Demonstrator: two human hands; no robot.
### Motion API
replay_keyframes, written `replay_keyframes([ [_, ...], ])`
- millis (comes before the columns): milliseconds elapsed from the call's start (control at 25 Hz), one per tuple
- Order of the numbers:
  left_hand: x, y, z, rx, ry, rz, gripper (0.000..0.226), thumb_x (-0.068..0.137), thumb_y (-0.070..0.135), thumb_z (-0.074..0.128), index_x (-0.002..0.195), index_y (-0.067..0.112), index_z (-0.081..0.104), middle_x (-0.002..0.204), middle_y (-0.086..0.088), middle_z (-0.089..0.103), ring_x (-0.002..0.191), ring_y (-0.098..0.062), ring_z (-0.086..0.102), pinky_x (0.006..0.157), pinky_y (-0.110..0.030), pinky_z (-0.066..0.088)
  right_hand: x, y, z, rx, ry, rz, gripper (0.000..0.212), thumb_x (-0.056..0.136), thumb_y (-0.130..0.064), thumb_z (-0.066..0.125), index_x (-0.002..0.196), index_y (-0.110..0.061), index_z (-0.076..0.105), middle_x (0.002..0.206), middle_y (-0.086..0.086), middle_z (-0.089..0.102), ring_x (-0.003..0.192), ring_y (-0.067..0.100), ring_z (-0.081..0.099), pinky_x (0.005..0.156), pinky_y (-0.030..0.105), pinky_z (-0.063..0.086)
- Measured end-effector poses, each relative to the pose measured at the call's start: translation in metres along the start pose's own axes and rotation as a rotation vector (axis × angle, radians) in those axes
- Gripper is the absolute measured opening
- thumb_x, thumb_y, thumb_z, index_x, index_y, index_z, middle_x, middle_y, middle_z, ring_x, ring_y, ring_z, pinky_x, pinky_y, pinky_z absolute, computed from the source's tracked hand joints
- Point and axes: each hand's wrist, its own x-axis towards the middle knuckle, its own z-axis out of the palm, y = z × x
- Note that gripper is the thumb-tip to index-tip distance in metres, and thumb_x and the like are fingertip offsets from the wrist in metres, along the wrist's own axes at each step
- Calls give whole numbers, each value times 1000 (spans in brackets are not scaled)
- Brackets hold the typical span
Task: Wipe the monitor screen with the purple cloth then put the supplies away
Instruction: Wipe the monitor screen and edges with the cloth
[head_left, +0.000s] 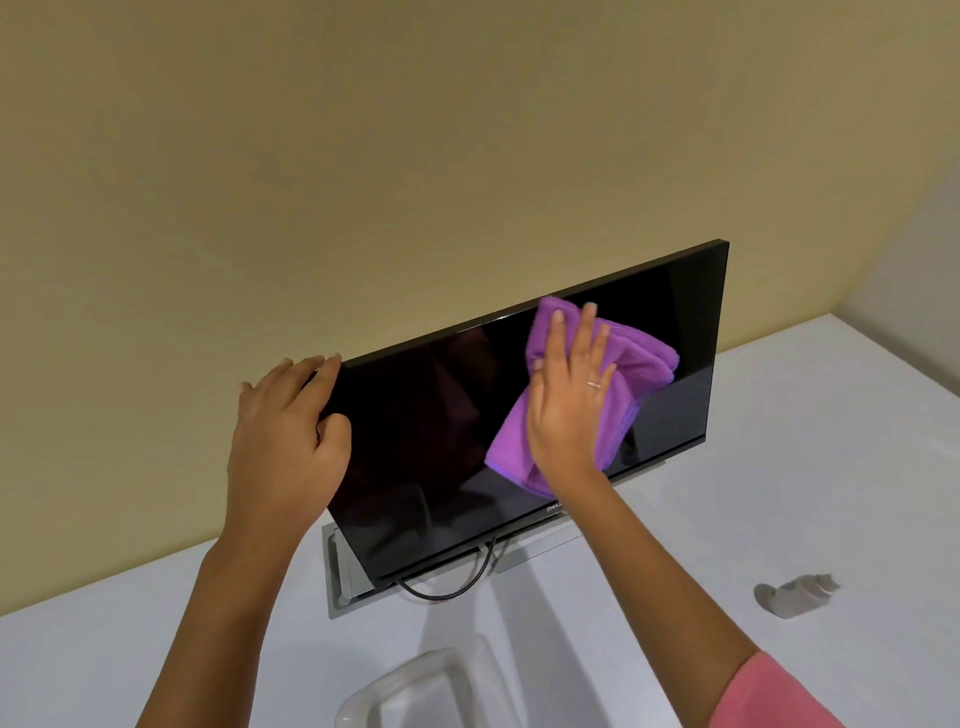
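A black monitor (426, 441) stands on a white table, its screen dark. The bunched purple cloth (639, 364) lies against the right half of the screen. My right hand (569, 395) presses it flat there with straight fingers spread. My left hand (285, 431) grips the monitor's upper left corner, fingers over the top edge and thumb on the front. A small white spray bottle (795, 595) lies on its side on the table to the right.
The white table (779, 441) runs along a beige wall. A black cable (452, 587) loops under the monitor by its grey stand base (337, 577). A white container with a handle (410, 686) sits at the near edge.
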Motion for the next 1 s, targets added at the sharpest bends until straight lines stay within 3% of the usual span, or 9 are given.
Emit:
replay_keyframes([
  [160, 6, 23, 8, 101, -27, 43, 61, 77, 15, 36, 136, 10, 50, 138, -11, 52, 134, -30, 38, 115, -49, 8, -17, 54, -9, 11, -41, 181, 53, 102, -21, 29, 151, -15, 12, 159, 18, 5, 145, 40, 6, 104, 64, 31],
  [320, 16, 50, 22, 153, -78, 105, 63, 77, 17, 33, 138, 8, 45, 141, -12, 49, 135, -31, 36, 114, -53, 11, -59, 52, 0, -132, -119, 143, 61, 98, -18, 42, 150, -11, 11, 157, 22, 11, 143, 44, 13, 101, 60, 40],
  [440, 27, 73, 35, 143, -128, 158, 65, 77, 19, 30, 141, 9, 40, 145, -9, 44, 138, -28, 33, 116, -49, 9, -73, 33, 9, -171, -151, -2, 87, 80, 1, 62, 149, -12, 12, 155, 20, 11, 140, 47, 14, 107, 60, 29],
  [520, 35, 87, 44, 114, -149, 186, 64, 80, 17, 30, 142, 8, 38, 148, -9, 42, 140, -25, 31, 116, -44, 7, -68, 24, 10, -154, -146, -126, 96, 68, 11, 64, 148, -14, 18, 154, 18, 14, 138, 48, 14, 104, 64, 23],
  [720, 49, 109, 62, 116, -161, 219, 57, 86, 10, 40, 143, 9, 37, 149, -9, 40, 139, -23, 33, 117, -42, 9, -16, 14, -5, -32, -89, -376, 81, 77, 3, 53, 147, -23, 23, 155, 12, 12, 144, 38, 3, 108, 69, 13],
  [840, 53, 123, 69, 124, -164, 241, 61, 82, 15, 35, 142, 9, 38, 147, -8, 42, 137, -23, 35, 116, -44, 11, 25, 23, -22, 35, -45, -317, 66, 88, -7, 42, 148, -23, 23, 156, 10, 5, 145, 32, -2, 111, 63, 4],
  [1000, 56, 134, 76, 109, -158, 221, 58, 84, 7, 42, 142, 10, 38, 146, -7, 44, 137, -23, 35, 117, -43, 9, 69, 55, -47, 93, 8, -41, 61, 92, -12, 33, 151, -18, 17, 158, 12, 2, 145, 35, -2, 112, 61, 4],
])
